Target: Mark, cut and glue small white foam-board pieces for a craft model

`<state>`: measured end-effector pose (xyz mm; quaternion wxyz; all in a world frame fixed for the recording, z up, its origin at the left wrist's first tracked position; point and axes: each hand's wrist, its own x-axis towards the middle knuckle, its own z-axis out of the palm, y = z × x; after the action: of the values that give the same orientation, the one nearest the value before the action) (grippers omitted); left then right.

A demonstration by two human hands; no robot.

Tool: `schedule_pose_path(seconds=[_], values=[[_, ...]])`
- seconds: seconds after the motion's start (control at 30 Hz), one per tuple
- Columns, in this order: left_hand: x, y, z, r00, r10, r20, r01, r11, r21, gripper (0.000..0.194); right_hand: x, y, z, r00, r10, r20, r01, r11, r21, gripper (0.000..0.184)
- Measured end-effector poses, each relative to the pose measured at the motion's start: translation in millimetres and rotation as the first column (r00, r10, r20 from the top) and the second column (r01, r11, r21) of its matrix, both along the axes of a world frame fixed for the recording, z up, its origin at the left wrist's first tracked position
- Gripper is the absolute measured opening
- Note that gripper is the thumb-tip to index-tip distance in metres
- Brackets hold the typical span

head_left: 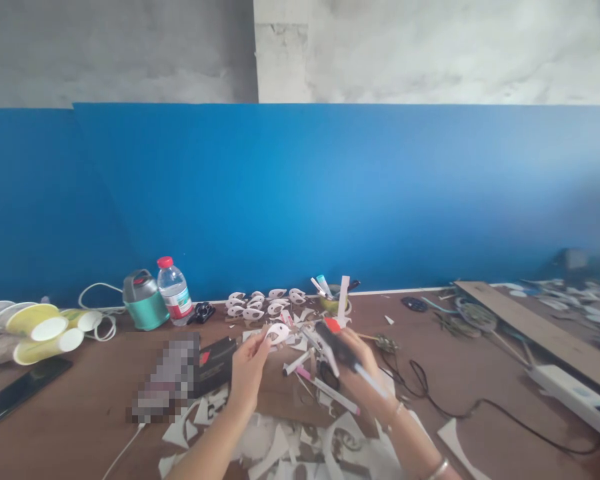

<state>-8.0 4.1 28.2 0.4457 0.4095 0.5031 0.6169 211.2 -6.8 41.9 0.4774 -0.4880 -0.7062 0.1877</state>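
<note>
White paper offcuts lie nearest the camera, loosely heaped between the two forearms. I view the person's hands through the head camera. Left hand: fingers and thumb pinch a small white cutout with a dark dot, held just above the littered middle of the brown table. Right hand: closed around a black tool with an orange-red tip; motion blur hides its finer detail from me. The tip points toward the cutout but stands apart from it. A bracelet circles the right wrist.

Between and below the hands I find a white marker and a pink-ended marker. Beyond them, similar cutouts stand in close rows, with a pen cup to their right. Farther left are a red-capped bottle, a teal container and paper cups on their sides. Farther right lie a long board and a white power strip. Behind everything rises a blue panel.
</note>
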Motion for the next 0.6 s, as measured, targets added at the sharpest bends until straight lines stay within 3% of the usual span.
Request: schedule_pose_path(seconds=[0.13,0.3,0.47,0.6], values=[[-0.6,0.2,-4.0,0.999,-0.006,-0.048,0.007,1.000,0.028,0.034,-26.0,-13.4,-6.5,0.969,0.200,0.145,-0.193,0.979,-0.059,0.005],[0.5,2.0,-10.0,0.998,-0.013,-0.056,0.016,0.998,0.057,0.035,-33.0,-17.5,-12.2,0.965,0.187,0.184,-0.170,0.980,-0.106,0.010],[-0.4,4.9,-18.3,0.995,-0.003,-0.100,0.009,0.998,0.066,0.036,-34.0,-17.3,-7.3,0.940,0.170,0.297,-0.170,0.985,-0.026,0.010],[-0.3,2.6,-16.4,0.991,0.003,-0.136,0.009,0.996,0.085,0.035,-34.5,-17.0,-7.9,0.923,0.124,0.365,-0.127,0.992,-0.016,0.009]])
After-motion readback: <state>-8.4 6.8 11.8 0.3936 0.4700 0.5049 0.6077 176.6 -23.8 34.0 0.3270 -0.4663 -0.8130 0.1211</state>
